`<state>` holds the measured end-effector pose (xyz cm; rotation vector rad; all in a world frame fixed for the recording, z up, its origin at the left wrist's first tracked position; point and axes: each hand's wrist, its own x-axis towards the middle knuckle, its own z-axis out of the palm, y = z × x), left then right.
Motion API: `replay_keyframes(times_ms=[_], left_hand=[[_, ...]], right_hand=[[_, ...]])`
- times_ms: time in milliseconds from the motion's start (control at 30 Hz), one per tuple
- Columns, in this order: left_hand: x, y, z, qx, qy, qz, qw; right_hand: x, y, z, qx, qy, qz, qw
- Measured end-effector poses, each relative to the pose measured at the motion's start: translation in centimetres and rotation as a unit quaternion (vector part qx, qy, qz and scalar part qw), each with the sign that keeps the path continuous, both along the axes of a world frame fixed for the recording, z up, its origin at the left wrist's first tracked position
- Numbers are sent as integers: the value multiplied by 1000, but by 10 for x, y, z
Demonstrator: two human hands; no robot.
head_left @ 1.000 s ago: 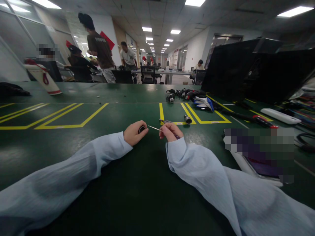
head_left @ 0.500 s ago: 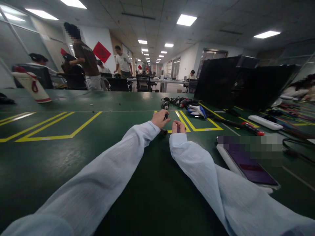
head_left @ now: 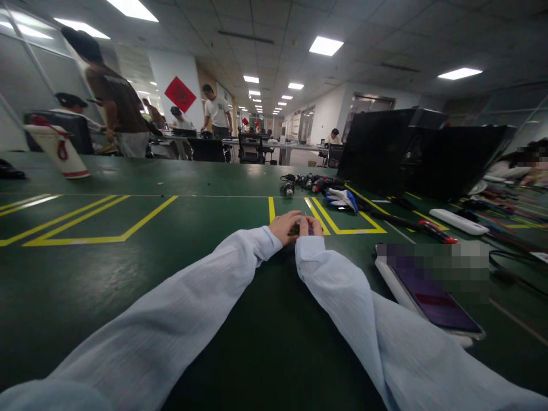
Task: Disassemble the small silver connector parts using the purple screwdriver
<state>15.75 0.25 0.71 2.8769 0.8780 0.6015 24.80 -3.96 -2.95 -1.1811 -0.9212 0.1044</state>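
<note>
Both my arms in pale blue sleeves reach forward over the green table (head_left: 128,268). My left hand (head_left: 285,226) and my right hand (head_left: 311,226) meet side by side near a yellow floor-tape line, fingers curled around a small dark part (head_left: 296,229) held between them. The part is mostly hidden by my fingers. My right hand also pinches a thin purple-handled tool, barely visible.
Black cylindrical parts and cables (head_left: 306,181) lie farther back, with a blue-white glove (head_left: 342,198). A red-handled screwdriver (head_left: 430,230), a white bar (head_left: 458,221) and a phone (head_left: 428,297) sit to the right. Black monitors (head_left: 411,148) stand behind. People stand beyond the table's far left.
My hands moved forward from near me and came together; the left hand reached toward the yellow line half a second ago, then closed in against the right hand.
</note>
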Motion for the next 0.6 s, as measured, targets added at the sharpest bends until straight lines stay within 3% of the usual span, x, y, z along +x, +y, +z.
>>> replay_keyframes(times_ms=[233, 367, 600], left_hand=[[-46, -53, -18, 52, -19, -32, 998], [-69, -87, -9, 50, 34, -20, 998], [-99, -145, 8, 38, 62, -52, 996]], right_hand=[[-3, -4, 0, -15, 17, 22, 999], [-9, -17, 6, -22, 25, 38, 999], [-33, -48, 12, -68, 54, 111, 990]])
